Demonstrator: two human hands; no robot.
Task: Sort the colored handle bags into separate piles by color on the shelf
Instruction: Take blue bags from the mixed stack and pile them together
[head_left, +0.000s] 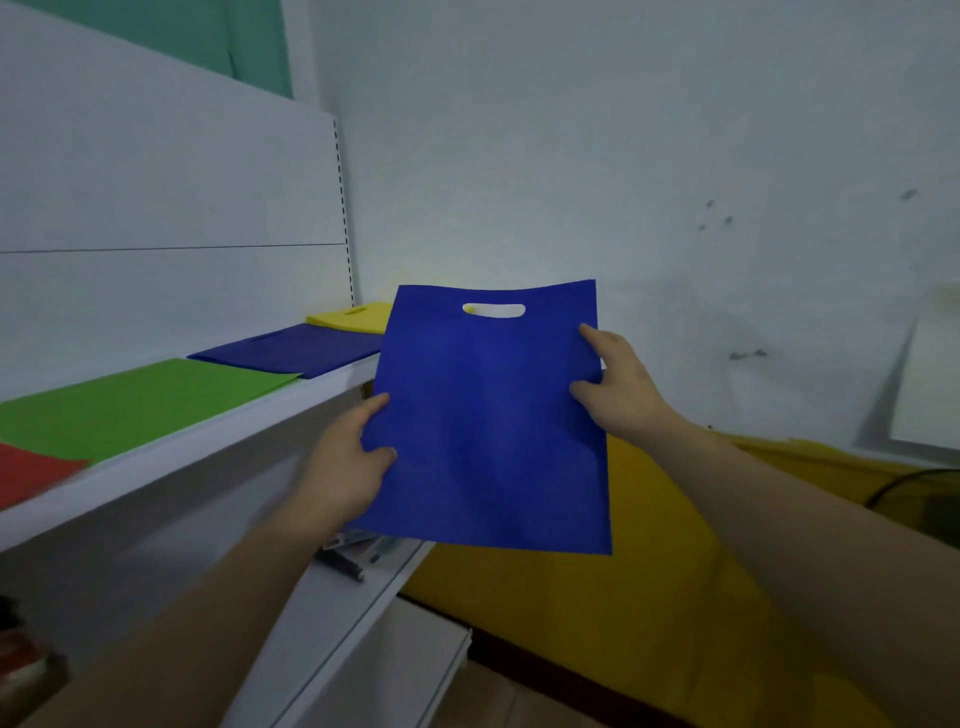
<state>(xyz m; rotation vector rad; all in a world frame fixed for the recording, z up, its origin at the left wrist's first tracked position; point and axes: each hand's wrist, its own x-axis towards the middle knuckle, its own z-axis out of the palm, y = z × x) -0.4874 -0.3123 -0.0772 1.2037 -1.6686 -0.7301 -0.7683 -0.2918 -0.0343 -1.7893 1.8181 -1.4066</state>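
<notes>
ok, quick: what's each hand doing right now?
Left hand: pinching the flat blue fabric handle bag by its left edge.
Right hand: pinching its right edge.

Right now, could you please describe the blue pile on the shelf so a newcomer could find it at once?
Find the white shelf on the left, where coloured bags lie flat in a row. The blue pile sits between the green pile and the yellow pile at the far end. It alone is dark blue.

We see a white shelf (208, 447) carrying flat bags in a row: a red bag (26, 473) nearest us, then a green bag (130, 405), a blue pile (291, 351) touching its far corner, and a yellow bag (353, 316) farthest back.
</notes>
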